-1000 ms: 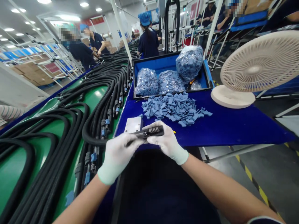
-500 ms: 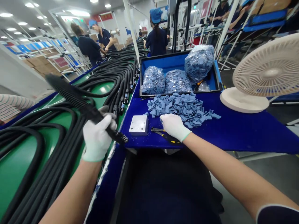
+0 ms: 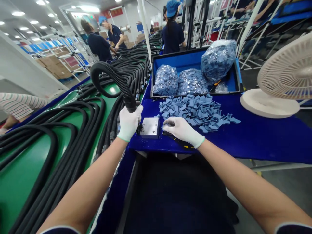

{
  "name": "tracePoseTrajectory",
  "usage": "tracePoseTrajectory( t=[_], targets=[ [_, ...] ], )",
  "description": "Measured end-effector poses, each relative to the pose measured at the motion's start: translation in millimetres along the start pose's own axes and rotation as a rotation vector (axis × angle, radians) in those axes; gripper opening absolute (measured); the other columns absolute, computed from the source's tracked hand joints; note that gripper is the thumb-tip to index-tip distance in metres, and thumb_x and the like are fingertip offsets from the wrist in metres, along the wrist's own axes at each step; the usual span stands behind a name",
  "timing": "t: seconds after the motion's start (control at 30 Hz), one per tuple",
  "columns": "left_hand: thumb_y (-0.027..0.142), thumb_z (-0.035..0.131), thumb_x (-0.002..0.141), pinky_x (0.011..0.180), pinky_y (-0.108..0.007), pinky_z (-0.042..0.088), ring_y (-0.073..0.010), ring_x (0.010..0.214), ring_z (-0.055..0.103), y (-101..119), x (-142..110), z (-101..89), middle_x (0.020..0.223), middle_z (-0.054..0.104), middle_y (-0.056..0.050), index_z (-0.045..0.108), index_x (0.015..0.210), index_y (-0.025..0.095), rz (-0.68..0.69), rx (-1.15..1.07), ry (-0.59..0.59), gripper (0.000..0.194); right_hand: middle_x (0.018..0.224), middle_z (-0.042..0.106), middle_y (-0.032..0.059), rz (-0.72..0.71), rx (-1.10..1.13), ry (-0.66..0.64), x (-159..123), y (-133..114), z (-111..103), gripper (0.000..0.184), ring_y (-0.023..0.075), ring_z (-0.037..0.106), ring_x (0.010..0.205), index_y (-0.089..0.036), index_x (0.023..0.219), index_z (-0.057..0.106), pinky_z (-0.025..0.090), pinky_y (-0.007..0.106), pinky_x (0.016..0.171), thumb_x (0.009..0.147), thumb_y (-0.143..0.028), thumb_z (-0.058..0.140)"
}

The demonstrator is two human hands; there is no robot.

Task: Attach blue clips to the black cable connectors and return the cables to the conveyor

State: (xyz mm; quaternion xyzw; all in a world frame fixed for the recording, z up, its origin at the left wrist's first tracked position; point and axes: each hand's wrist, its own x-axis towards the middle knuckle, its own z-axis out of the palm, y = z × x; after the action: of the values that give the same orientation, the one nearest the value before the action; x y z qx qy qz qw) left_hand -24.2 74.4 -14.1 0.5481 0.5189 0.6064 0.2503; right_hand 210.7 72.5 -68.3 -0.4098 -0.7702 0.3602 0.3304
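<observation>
My left hand (image 3: 130, 122), in a white glove, is closed around the end of a black corrugated hose (image 3: 118, 78). The hose arches up and back from the fist, and its lower tip with a small spring (image 3: 141, 128) points down beside a silver metal block (image 3: 150, 127). Just right of that block is my gloved right hand (image 3: 183, 130), its thumb and fingers pinched together; what they hold, if anything, is too small to make out. Under this hand lie black and yellow pliers (image 3: 180, 142), partly covered. A heap of blue plastic clips (image 3: 192, 110) spreads behind it.
A blue crate (image 3: 185, 61) with bags of blue clips (image 3: 165, 81) stands behind the heap. To the right is a white fan (image 3: 268, 105). Many black hoses (image 3: 83, 113) lie along the green conveyor (image 3: 63, 154) on the left. Co-workers (image 3: 173, 35) stand farther back.
My left hand has moved right, bringing the hose's tip down beside the metal block; the hose now stands more upright. My right hand has drawn away from the clips toward the block.
</observation>
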Motion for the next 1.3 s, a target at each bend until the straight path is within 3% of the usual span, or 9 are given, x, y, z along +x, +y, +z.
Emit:
tracePoseTrajectory(
  t=[0.23, 0.43, 0.67, 0.77, 0.87, 0.97, 1.03, 1.13, 1.3],
  targets=[
    [0.032, 0.074, 0.081, 0.070, -0.030, 0.052, -0.0176, 0.067, 0.065, 4.9, 8.1, -8.9, 0.071, 0.068, -0.001, 0.070, 0.105, 0.014, -0.059, 0.129, -0.106, 0.030, 0.093, 0.075, 0.0032, -0.198, 0.087, -0.071, 57.3, -39.6, 37.9, 0.014, 0.0164, 0.064, 0.081, -0.015, 0.098, 0.075, 0.047, 0.027, 0.076, 0.089, -0.018, 0.066],
    [0.032, 0.076, 0.082, 0.072, -0.030, 0.052, -0.0170, 0.073, 0.064, -2.4, 11.0, -12.5, 0.081, 0.069, -0.003, 0.070, 0.110, 0.014, -0.090, 0.049, -0.138, 0.034, 0.063, 0.057, -0.0047, -0.181, 0.146, -0.210, 86.3, -32.1, 52.9, 0.029, 0.0110, 0.047, 0.061, -0.014, 0.070, 0.066, 0.034, 0.025, 0.060, 0.083, -0.038, 0.074],
    [0.044, 0.077, 0.086, 0.070, -0.028, 0.054, -0.0152, 0.069, 0.065, 1.8, 5.6, -23.2, 0.080, 0.068, -0.004, 0.065, 0.098, 0.016, -0.100, -0.050, -0.128, 0.033, 0.066, 0.067, -0.0008, -0.125, 0.042, -0.240, 84.9, -28.9, 50.6, 0.044, 0.0130, 0.055, 0.063, -0.014, 0.075, 0.077, 0.037, 0.026, 0.060, 0.083, -0.058, 0.074],
    [0.050, 0.074, 0.086, 0.065, -0.028, 0.055, -0.0134, 0.065, 0.065, 2.1, -11.7, -75.4, 0.090, 0.070, -0.004, 0.059, 0.103, 0.019, -0.101, -0.097, 0.121, 0.038, 0.080, 0.075, 0.0029, -0.182, -0.033, -0.253, 80.9, -30.1, 46.6, 0.038, 0.0163, 0.065, 0.074, -0.016, 0.085, 0.081, 0.042, 0.026, 0.066, 0.087, -0.053, 0.073],
    [0.046, 0.078, 0.080, 0.059, -0.028, 0.054, -0.0154, 0.063, 0.066, 11.1, -50.9, -166.3, 0.094, 0.072, -0.004, 0.060, 0.110, 0.021, -0.210, 0.145, 0.262, 0.043, 0.092, 0.079, 0.0043, -0.222, -0.094, -0.268, 79.5, -27.4, 45.5, 0.023, 0.0185, 0.070, 0.083, -0.019, 0.094, 0.082, 0.048, 0.026, 0.074, 0.089, -0.039, 0.072],
    [0.053, 0.078, 0.075, 0.072, -0.034, 0.059, -0.0270, 0.084, 0.074, 34.2, -108.4, -257.6, 0.100, 0.079, -0.009, 0.071, 0.113, 0.019, -0.518, 0.613, -0.009, 0.051, 0.096, 0.080, 0.0036, -0.237, -0.166, -0.272, 80.0, -23.5, 49.5, 0.019, 0.0199, 0.071, 0.085, -0.021, 0.097, 0.082, 0.050, 0.028, 0.074, 0.088, -0.034, 0.071],
    [0.055, 0.079, 0.071, 0.093, -0.039, 0.058, -0.0345, 0.111, 0.073, 47.1, -148.4, -298.8, 0.118, 0.079, -0.011, 0.076, 0.117, 0.020, -0.685, 0.818, -0.139, 0.059, 0.093, 0.080, 0.0031, -0.240, -0.219, -0.270, 80.8, -21.7, 54.0, 0.018, 0.0208, 0.072, 0.082, -0.023, 0.095, 0.082, 0.051, 0.030, 0.073, 0.087, -0.034, 0.071],
    [0.056, 0.072, 0.070, 0.108, -0.041, 0.049, -0.0380, 0.126, 0.067, 46.5, -200.4, -325.7, 0.130, 0.075, -0.013, 0.078, 0.121, 0.019, -0.903, 1.073, -0.220, 0.063, 0.086, 0.079, 0.0038, -0.240, -0.276, -0.265, 82.3, -19.5, 60.3, 0.018, 0.0225, 0.071, 0.077, -0.024, 0.091, 0.082, 0.051, 0.033, 0.070, 0.086, -0.036, 0.071],
    [0.047, 0.078, 0.055, 0.100, -0.046, 0.054, -0.0428, 0.109, 0.074, 26.1, -244.8, -331.6, 0.117, 0.079, -0.020, 0.080, 0.115, 0.014, -1.046, 1.096, -0.190, 0.068, 0.085, 0.078, 0.0048, -0.243, -0.289, -0.261, 84.0, -16.9, 61.6, 0.018, 0.0249, 0.072, 0.076, -0.025, 0.088, 0.081, 0.054, 0.036, 0.069, 0.087, -0.039, 0.069]
  ],
)
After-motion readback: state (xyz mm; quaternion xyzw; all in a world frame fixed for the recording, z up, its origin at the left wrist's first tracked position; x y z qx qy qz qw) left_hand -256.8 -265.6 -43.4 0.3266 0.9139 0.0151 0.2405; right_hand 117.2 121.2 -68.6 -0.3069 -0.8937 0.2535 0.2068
